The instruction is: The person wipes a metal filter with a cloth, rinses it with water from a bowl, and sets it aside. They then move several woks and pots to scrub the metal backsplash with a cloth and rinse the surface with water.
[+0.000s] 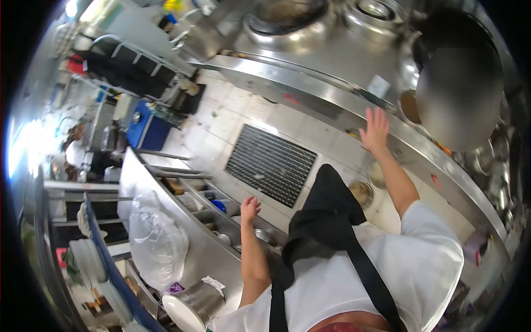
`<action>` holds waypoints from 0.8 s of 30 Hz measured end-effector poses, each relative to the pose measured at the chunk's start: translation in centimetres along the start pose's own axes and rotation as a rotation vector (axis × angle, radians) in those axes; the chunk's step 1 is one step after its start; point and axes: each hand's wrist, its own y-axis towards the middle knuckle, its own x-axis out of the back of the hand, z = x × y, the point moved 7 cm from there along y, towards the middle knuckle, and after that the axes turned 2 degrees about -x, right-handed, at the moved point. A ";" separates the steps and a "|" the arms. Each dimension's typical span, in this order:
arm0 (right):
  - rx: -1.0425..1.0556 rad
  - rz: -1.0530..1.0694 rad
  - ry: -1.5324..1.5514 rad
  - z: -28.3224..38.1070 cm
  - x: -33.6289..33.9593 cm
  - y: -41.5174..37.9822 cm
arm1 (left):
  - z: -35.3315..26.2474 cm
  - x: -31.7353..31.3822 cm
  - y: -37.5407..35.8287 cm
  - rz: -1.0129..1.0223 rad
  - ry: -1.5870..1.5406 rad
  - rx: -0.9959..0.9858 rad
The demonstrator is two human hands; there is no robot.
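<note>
My right hand (376,131) is stretched out with its fingers spread, at the front edge of the steel stove counter (326,94). Nothing shows in it. A small pale card-like piece (379,86) lies on the counter just beyond its fingertips. My left hand (250,210) hangs over the inner side of the steel work table (207,252), fingers loosely bent and empty. Shelves with containers, among them a blue-rimmed one (219,206), are beneath it. I wear a black apron (326,221) over a white top.
A black slatted mat (271,165) lies on the white tiled floor. Wok burners (287,22) line the stove. A clear plastic bag (157,243) and a metal pot (193,304) stand on the table. A blue box (148,126) and another person (77,152) are farther left.
</note>
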 end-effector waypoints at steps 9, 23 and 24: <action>0.118 0.083 0.095 5.3 -1.8 9.1 | -46.2 2.7 -15.9 -0.252 0.057 -1.255; 0.049 0.314 0.226 12.4 -3.6 17.2 | -102.4 -8.9 -47.2 -2.491 2.438 -1.638; 0.037 0.284 0.197 12.5 -4.0 17.4 | -102.2 -8.4 -47.0 -2.457 2.414 -1.541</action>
